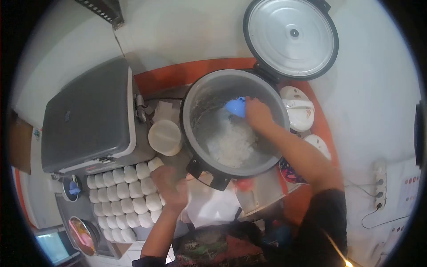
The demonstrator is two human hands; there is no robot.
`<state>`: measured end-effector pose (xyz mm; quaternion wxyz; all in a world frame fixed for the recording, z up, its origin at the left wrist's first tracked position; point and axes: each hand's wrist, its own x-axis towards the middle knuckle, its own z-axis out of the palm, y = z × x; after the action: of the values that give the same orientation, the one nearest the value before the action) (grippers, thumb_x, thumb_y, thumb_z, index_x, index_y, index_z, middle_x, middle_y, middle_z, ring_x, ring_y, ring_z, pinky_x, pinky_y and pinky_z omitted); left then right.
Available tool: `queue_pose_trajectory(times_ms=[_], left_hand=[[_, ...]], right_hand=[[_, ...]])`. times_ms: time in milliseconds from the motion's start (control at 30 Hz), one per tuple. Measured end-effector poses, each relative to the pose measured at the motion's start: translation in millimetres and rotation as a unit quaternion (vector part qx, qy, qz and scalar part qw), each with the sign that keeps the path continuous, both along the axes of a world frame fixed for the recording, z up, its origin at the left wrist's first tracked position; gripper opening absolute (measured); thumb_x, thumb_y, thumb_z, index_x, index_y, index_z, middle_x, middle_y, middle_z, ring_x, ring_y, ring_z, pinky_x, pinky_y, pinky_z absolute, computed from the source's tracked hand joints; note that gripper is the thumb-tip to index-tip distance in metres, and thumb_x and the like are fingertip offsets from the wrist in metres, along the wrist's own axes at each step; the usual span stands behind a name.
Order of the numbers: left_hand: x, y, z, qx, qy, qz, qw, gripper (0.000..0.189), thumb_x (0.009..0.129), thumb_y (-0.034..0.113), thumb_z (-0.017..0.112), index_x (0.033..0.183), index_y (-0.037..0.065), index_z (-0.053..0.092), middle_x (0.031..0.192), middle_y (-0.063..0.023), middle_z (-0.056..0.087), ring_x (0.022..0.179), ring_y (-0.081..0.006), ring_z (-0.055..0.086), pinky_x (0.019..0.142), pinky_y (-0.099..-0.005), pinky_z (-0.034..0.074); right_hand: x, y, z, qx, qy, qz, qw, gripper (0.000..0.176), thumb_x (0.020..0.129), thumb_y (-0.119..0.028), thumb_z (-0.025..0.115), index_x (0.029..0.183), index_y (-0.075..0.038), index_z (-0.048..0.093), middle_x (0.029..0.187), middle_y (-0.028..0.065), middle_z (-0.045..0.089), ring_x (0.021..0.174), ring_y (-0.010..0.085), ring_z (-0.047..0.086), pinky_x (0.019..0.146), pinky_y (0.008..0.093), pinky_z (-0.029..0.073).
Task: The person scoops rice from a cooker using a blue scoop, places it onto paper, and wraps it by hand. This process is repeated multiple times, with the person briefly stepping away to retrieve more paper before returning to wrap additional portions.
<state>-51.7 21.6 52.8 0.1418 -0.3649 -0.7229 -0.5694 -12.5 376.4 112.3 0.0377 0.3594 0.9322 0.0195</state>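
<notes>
Inside the large round cooker [188, 133], white rice [232, 144] lies in a heap at the bottom. My right hand [258, 114] reaches over the cooker's right rim, closed around a blue cup [236, 107] tilted above the rice. To the left, my left hand [170, 188] is beside rows of white rounded pieces [126, 205]. Its fingers are near the top right piece, spread apart, and nothing shows in them. The cooker's lid [291, 38] stands raised behind it.
A grey cooler box [86, 115] is at the left, with a translucent tub [165, 137] between it and the cooker. White lidded containers [299, 116] stand right of the cooker. At lower left are bowls [83, 235]. A power strip [380, 187] hangs on the right wall.
</notes>
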Motion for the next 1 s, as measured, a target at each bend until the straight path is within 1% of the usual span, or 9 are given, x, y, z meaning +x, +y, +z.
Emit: queue_pose_trajectory(times_ms=[100,300,400,500,600,700,800,900,1000], left_hand=[[-2.8,43.7,29.1,-0.038,0.045,-0.076,0.995,0.042,0.079,0.014,0.065,0.118,0.004,0.052,0.119,-0.0163,0.047,0.108,-0.0305,0.043,0.094,-0.0425,0.036],[0.6,63.4,19.1,-0.064,0.014,-0.076,0.995,0.035,0.083,0.015,0.059,0.115,0.004,0.053,0.116,-0.0179,0.050,0.106,-0.0315,0.044,0.093,-0.0454,0.035],[0.1,62.7,15.6,-0.066,0.047,-0.057,0.995,0.032,0.084,0.017,0.057,0.113,0.004,0.053,0.112,-0.0177,0.051,0.104,-0.0314,0.045,0.093,-0.0452,0.036],[1.4,65.6,13.1,-0.047,0.031,-0.055,0.997,0.030,0.086,0.017,0.055,0.111,0.003,0.053,0.111,-0.0183,0.051,0.103,-0.0306,0.046,0.092,-0.0450,0.036],[1.7,65.0,11.0,-0.040,0.012,-0.053,0.998,0.028,0.087,0.016,0.053,0.111,0.003,0.053,0.113,-0.0185,0.050,0.103,-0.0299,0.045,0.092,-0.0445,0.036],[1.3,64.8,6.6,-0.026,0.001,-0.051,0.998,0.026,0.088,0.014,0.050,0.111,0.002,0.053,0.114,-0.0183,0.047,0.104,-0.0293,0.045,0.093,-0.0438,0.036],[2.9,65.0,4.4,-0.005,-0.022,-0.053,0.998,0.026,0.089,0.014,0.050,0.113,0.002,0.052,0.113,-0.0178,0.046,0.104,-0.0290,0.044,0.094,-0.0431,0.035],[5.9,66.7,3.7,0.007,-0.036,-0.051,0.998,0.027,0.089,0.013,0.049,0.114,0.002,0.050,0.112,-0.0174,0.045,0.104,-0.0286,0.044,0.094,-0.0428,0.035],[4.3,65.1,2.5,0.002,-0.037,-0.068,0.997,0.032,0.089,0.009,0.049,0.120,0.001,0.046,0.117,-0.0183,0.041,0.107,-0.0296,0.042,0.097,-0.0439,0.034]], right_hand=[[-18.3,30.2,-65.0,0.030,-0.037,-0.022,0.999,0.027,0.086,-0.010,0.058,0.108,0.000,0.070,0.108,0.0179,0.068,0.096,0.0349,0.070,0.081,0.0465,0.057],[14.6,27.1,-69.8,-0.149,-0.263,0.092,0.949,0.025,0.083,-0.012,0.062,0.101,0.000,0.073,0.107,0.0223,0.070,0.099,0.0360,0.070,0.082,0.0445,0.057],[20.0,-16.0,-55.6,-0.240,-0.241,0.084,0.937,0.022,0.074,-0.014,0.068,0.091,-0.002,0.074,0.097,0.0195,0.072,0.089,0.0365,0.070,0.082,0.0436,0.055],[23.7,-38.7,-68.8,-0.332,-0.218,0.189,0.898,0.021,0.074,-0.010,0.065,0.091,0.001,0.071,0.097,0.0237,0.070,0.089,0.0406,0.068,0.080,0.0455,0.054],[25.4,-66.8,-39.8,-0.328,-0.123,0.218,0.911,0.021,0.078,-0.010,0.062,0.088,0.006,0.070,0.088,0.0281,0.069,0.089,0.0413,0.069,0.081,0.0461,0.056],[30.6,-69.6,-22.1,-0.363,-0.183,0.179,0.896,0.021,0.077,-0.008,0.063,0.093,0.005,0.063,0.089,0.0272,0.067,0.088,0.0427,0.067,0.080,0.0485,0.053],[53.0,-73.4,15.5,-0.383,-0.045,0.173,0.906,0.017,0.081,-0.009,0.061,0.091,0.005,0.063,0.085,0.0263,0.067,0.087,0.0431,0.066,0.078,0.0489,0.052],[52.8,-71.8,37.1,-0.399,-0.013,0.163,0.902,0.026,0.078,-0.009,0.064,0.096,0.010,0.063,0.082,0.0291,0.066,0.080,0.0410,0.069,0.073,0.0451,0.055],[46.0,-69.3,37.2,-0.516,0.039,0.097,0.850,0.019,0.082,-0.008,0.063,0.094,0.007,0.062,0.071,0.0209,0.064,0.066,0.0314,0.067,0.059,0.0411,0.052]])
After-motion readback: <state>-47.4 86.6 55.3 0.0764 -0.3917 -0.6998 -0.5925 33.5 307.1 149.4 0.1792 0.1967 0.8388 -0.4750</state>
